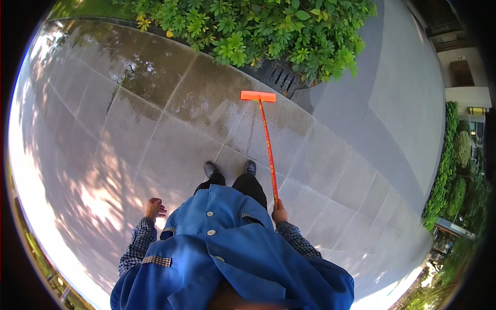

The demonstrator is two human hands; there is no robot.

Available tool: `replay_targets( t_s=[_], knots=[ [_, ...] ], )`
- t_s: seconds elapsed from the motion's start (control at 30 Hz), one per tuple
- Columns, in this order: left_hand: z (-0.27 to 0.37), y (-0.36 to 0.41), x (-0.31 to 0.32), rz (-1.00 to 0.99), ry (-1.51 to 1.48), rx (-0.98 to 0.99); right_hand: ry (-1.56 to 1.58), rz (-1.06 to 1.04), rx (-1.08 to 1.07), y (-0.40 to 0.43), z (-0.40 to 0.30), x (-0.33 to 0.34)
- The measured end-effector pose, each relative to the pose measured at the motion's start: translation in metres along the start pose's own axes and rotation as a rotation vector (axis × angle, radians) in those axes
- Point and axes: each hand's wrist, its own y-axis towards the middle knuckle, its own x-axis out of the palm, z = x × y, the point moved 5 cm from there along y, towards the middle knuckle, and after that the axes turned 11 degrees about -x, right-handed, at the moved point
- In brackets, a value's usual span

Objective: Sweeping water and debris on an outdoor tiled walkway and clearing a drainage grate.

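My right hand grips the lower end of a long red and yellow patterned pole. At its far end sits an orange broom head with short bristles, resting on or just above the paving near a drain grate. Off to my left side hangs my left hand, fingers loosely curled with nothing visible in them. The paving slabs under the broom show dark wet patches ahead and lighter, drier concrete around my feet.
A leafy green shrub overhangs the paving at the top, beside a dark slotted drain grate. Smooth grey roadway curves along the right. Beyond it stand ivy-like hedges and a building front. My black shoes stand on the slabs.
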Motion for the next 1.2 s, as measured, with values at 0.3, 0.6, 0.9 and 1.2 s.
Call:
replay_targets(
  t_s=[0.3,0.6,0.9,1.2],
  knots=[
    [0.009,-0.016,-0.002,-0.002,-0.087,0.111,-0.040,0.200,-0.179,0.057,-0.080,-0.055],
    [-0.156,0.034,0.033,0.008,-0.002,-0.116,-0.157,-0.223,0.142,-0.020,0.047,-0.032],
    [0.005,-0.057,0.092,-0.041,-0.090,0.156,-0.086,0.034,-0.235,0.069,-0.056,-0.080],
    [-0.057,-0.046,0.117,0.269,0.466,0.280,-0.241,-0.276,-0.031,-0.027,0.095,-0.069]
  ],
)
